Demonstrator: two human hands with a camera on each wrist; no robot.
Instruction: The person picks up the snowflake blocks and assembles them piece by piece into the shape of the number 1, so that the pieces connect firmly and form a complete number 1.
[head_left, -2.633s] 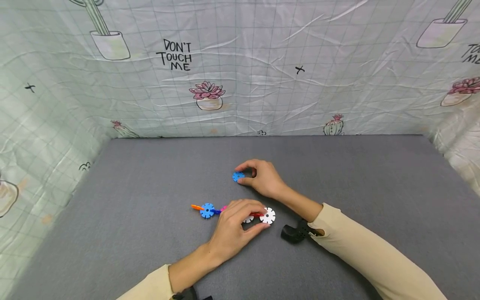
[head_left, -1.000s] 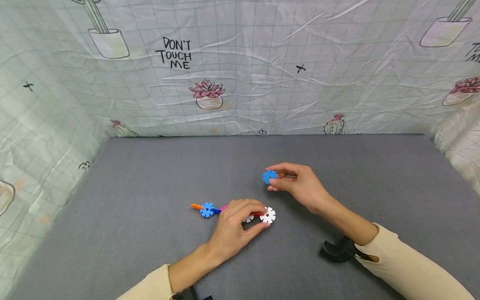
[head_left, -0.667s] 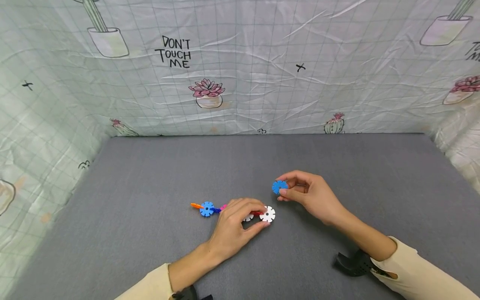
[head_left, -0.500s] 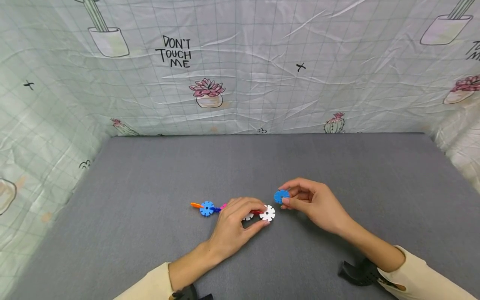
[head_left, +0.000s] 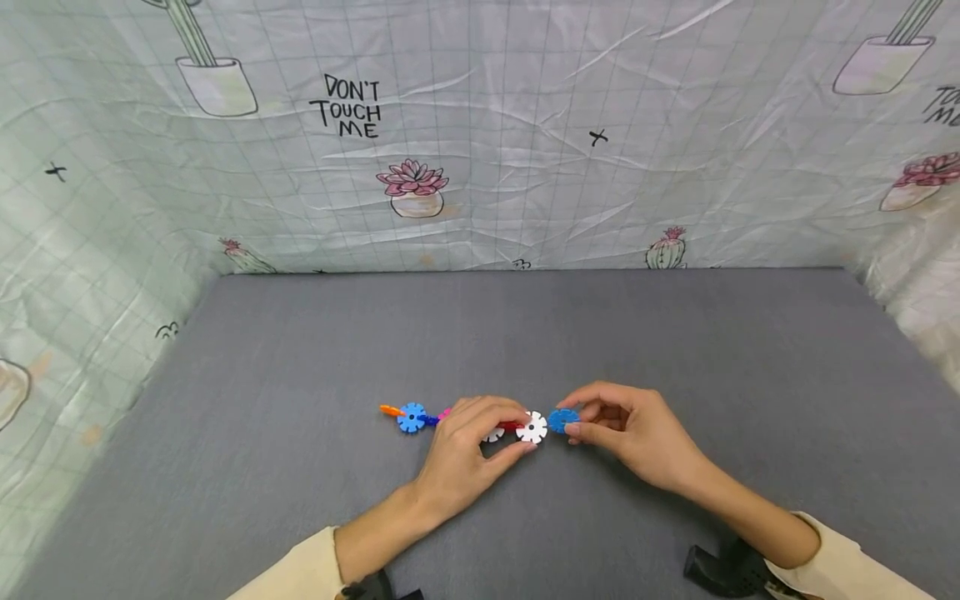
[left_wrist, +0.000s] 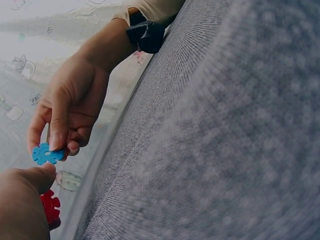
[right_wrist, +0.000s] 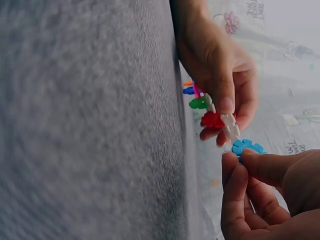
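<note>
My left hand pinches the right end of a chain of notched plastic discs by its white snowflake disc. A red disc joins that white one, with a green disc farther along. At the chain's left end, a blue disc and an orange disc show past my hand, which hides the middle. My right hand pinches a loose light-blue snowflake disc between thumb and fingers. Its edge is right at the white disc's outer rim.
A grey cloth-covered table lies under both hands. Behind it hangs a printed white curtain. Black wrist cameras sit on both forearms, the right one close over the table.
My right hand has carried the light-blue disc from behind the chain rightward, then toward me, to the white disc's edge, tilting it flatter. My left hand has stayed nearly still.
</note>
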